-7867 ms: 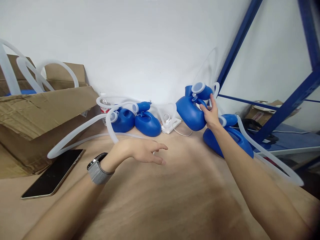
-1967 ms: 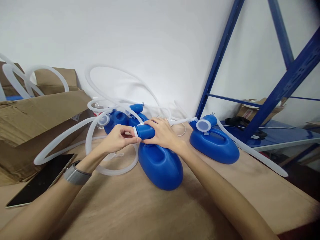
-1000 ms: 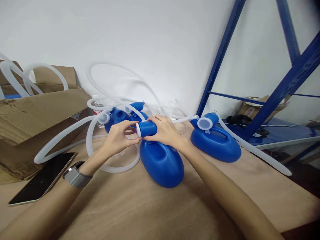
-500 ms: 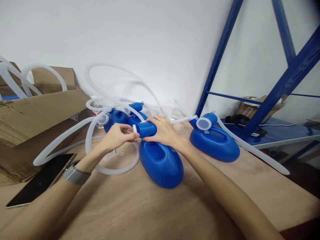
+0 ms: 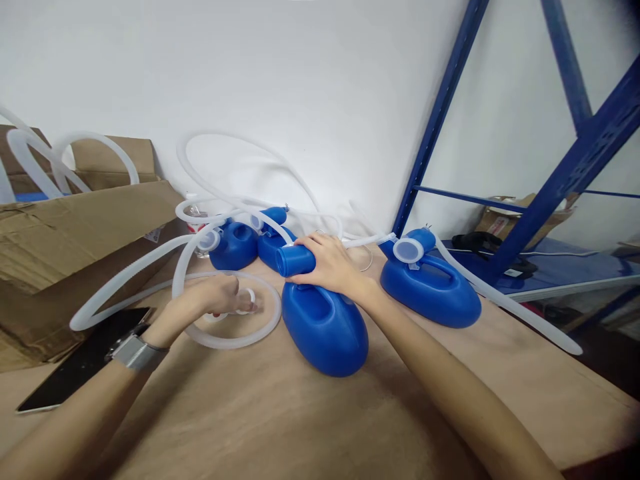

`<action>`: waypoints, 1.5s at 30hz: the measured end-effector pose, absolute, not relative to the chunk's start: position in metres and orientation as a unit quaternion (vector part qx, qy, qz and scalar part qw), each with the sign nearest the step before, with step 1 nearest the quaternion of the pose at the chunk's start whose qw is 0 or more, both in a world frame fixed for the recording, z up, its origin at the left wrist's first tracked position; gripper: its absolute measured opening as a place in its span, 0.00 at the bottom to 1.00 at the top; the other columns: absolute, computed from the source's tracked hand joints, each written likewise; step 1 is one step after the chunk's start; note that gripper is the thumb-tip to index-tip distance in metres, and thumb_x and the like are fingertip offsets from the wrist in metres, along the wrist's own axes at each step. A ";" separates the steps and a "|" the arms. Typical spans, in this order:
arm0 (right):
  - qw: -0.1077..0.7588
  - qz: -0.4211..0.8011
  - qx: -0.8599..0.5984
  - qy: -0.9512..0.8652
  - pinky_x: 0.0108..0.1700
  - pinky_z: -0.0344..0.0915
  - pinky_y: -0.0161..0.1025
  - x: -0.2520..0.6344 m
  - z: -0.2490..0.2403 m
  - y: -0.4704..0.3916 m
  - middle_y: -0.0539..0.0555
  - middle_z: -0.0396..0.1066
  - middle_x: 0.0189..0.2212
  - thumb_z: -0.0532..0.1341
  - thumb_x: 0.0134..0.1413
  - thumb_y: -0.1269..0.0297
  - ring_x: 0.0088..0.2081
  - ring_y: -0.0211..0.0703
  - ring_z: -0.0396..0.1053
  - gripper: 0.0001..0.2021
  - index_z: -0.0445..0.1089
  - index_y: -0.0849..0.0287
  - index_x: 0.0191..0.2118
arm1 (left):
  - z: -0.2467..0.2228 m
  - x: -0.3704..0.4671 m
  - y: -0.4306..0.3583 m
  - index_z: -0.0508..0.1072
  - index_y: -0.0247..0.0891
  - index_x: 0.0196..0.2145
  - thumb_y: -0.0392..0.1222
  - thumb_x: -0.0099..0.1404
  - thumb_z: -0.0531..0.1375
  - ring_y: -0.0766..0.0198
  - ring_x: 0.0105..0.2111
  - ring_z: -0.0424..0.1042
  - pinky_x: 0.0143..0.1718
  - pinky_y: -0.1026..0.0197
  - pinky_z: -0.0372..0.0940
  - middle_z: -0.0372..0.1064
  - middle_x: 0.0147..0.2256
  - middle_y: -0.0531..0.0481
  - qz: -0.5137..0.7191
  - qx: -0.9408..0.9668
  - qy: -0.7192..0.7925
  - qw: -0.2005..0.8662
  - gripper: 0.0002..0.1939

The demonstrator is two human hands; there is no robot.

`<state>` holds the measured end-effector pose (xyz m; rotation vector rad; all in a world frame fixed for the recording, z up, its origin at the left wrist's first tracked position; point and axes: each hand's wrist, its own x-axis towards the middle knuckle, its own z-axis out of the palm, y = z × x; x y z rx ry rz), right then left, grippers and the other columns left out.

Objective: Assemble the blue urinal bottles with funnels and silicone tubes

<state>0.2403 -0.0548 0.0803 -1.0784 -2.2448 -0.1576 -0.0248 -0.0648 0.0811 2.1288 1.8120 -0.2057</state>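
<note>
My right hand (image 5: 330,263) is wrapped over the neck of a blue plastic urinal bottle (image 5: 330,337), which lies on the table with its uncapped mouth facing left. A clear hose runs to its neck from behind. Low over the table to the left, my left hand (image 5: 220,297) pinches a white ring-shaped cap (image 5: 247,300) between its fingers. Another white cap piece (image 5: 216,317) lies under that hand, partly hidden. A coiled clear hose (image 5: 227,342) loops around this spot.
At right lies another blue bottle (image 5: 430,293) with a white cap; more blue bottles (image 5: 234,245) stand behind. A cardboard box (image 5: 90,233) with hoses and a dark tablet (image 5: 83,360) are at left. Blue metal shelving (image 5: 540,200) rises at right.
My left hand has drawn the white ring cap off the bottle's mouth and carried it down and left to the table. My right hand has stayed on the bottle's neck.
</note>
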 end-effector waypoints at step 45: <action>0.475 0.557 -0.293 -0.615 0.34 0.71 0.36 0.292 0.033 -0.017 0.49 0.73 0.37 0.72 0.51 0.44 0.37 0.40 0.74 0.25 0.70 0.54 0.47 | 0.114 0.037 -0.069 0.68 0.39 0.55 0.69 0.56 0.63 0.41 0.47 0.76 0.44 0.51 0.66 0.77 0.49 0.40 0.166 0.838 0.490 0.172 0.39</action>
